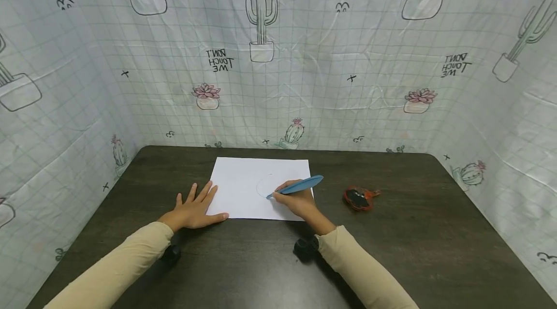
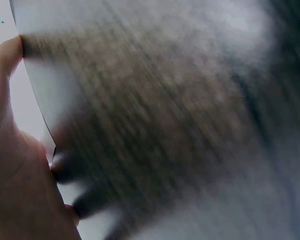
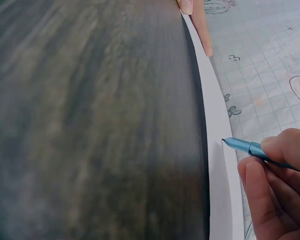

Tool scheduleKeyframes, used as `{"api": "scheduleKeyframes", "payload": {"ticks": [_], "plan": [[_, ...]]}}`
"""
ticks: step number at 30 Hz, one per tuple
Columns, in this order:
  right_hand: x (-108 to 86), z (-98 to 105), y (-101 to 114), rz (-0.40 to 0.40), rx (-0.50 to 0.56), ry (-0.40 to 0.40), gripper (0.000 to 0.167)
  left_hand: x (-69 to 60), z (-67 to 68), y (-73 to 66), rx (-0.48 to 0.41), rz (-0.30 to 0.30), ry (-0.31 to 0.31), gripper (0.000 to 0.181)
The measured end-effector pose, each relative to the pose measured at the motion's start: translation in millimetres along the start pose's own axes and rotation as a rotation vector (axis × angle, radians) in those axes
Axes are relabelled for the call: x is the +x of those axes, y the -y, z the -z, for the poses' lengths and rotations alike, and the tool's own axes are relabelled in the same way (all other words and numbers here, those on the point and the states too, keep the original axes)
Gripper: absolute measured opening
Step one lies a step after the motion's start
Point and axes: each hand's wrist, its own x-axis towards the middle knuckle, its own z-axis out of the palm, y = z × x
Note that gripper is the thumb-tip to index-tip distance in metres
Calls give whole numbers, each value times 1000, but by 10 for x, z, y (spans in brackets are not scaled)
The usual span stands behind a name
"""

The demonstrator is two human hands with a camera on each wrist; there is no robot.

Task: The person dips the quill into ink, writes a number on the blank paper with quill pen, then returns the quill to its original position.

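A white sheet of paper [image 1: 241, 188] lies on the dark table, with a faint curved pencil-thin line on it. My left hand [image 1: 194, 210] rests with spread fingers on the sheet's left edge, thumb along the lower left corner; in the left wrist view the hand [image 2: 15, 145] fills the left side. My right hand [image 1: 300, 201] pinches a blue feather-shaped pen [image 1: 302, 185], its tip on the paper beside the curved line. The right wrist view shows the pen [image 3: 245, 146] between thumb and fingers of the right hand [image 3: 280, 185], tip against the sheet [image 3: 217, 115].
Right of the paper lies a red and black object [image 1: 360, 198] with a short orange-red end; its kind is unclear. The dark wood-look table [image 1: 235, 260] is bordered by a white grid-patterned cloth [image 1: 322, 106] with cactus drawings at the back and sides.
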Motion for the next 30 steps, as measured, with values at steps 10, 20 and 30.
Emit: {"api": "scheduleKeyframes", "payload": {"ticks": [10,20,30], "plan": [[-30,22,-39,26,60,-50,4,-14,16,8,1,7,-4,99],[24,75,-109,-23,53,-131,6,-16,23,4,3,6,-4,98],[142,92,-172,-101,71,-178,7,-21,18,2,-1,0,1,100]]}}
